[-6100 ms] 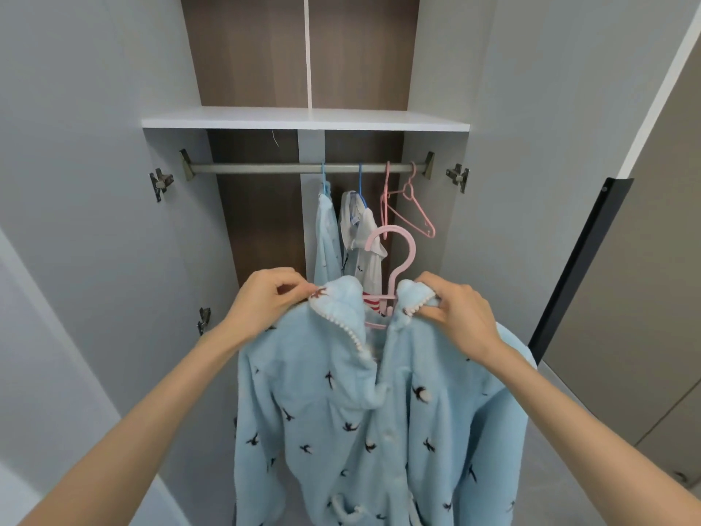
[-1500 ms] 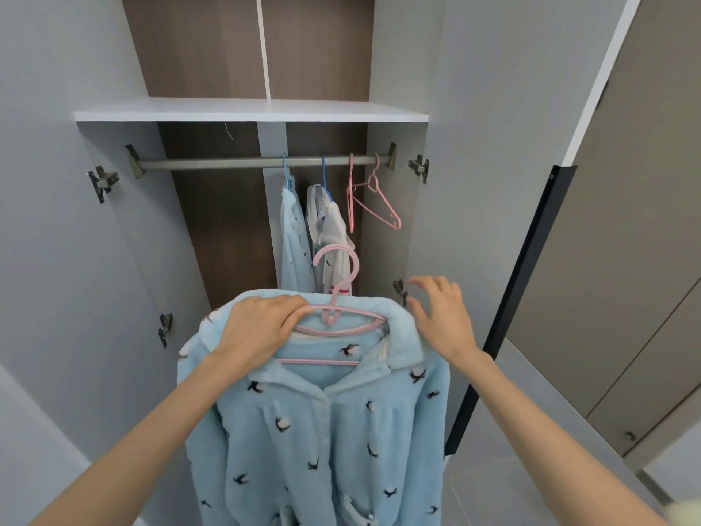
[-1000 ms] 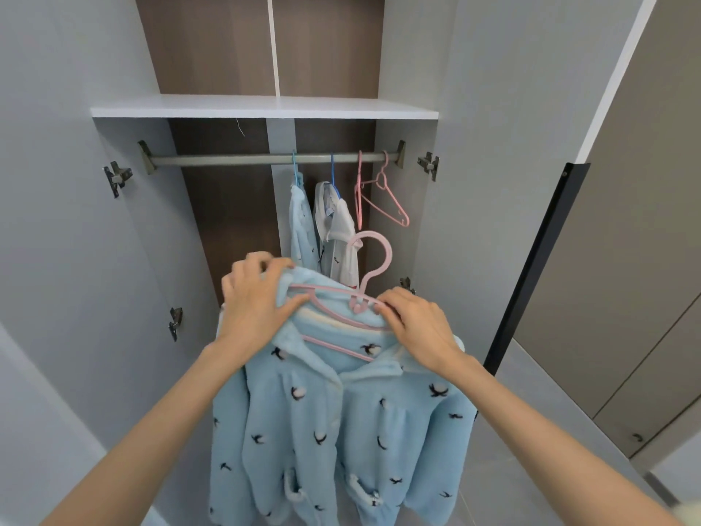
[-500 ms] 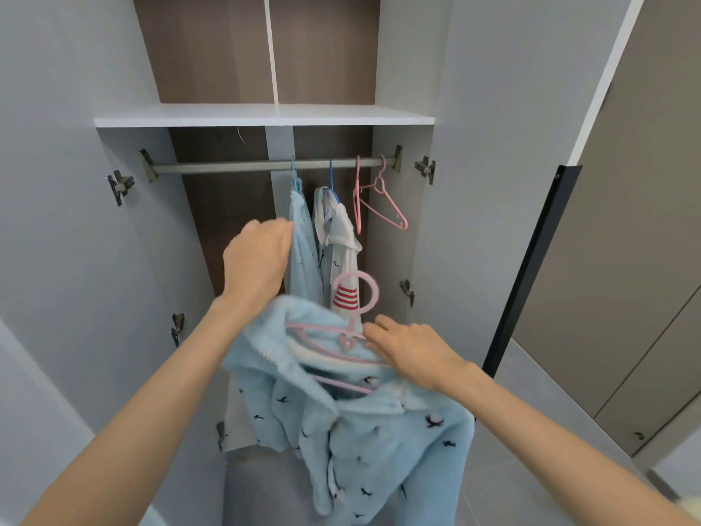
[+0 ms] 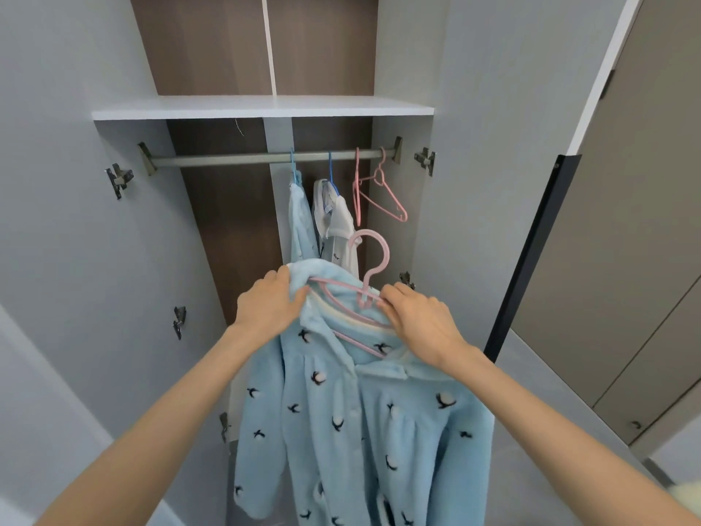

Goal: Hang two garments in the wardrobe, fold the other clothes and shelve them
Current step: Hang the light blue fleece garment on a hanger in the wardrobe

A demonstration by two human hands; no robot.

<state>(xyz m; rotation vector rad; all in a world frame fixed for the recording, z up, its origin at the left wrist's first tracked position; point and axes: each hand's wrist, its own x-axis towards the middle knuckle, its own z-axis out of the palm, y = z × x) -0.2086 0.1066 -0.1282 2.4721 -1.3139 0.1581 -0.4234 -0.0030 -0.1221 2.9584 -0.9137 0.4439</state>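
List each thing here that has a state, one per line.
Grey metal rail: carries two hung garments, spare pink hangers.
Pink plastic hanger: hook free, off the rail.
Light blue bird-print fleece top: on that hanger, held up.
Left hand: grips top's shoulder.
Right hand: holds hanger near its neck.
Wardrobe doors: open.

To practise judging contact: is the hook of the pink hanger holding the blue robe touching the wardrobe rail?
Apart. The head view shows the hook well below the rail, with a clear gap between them.
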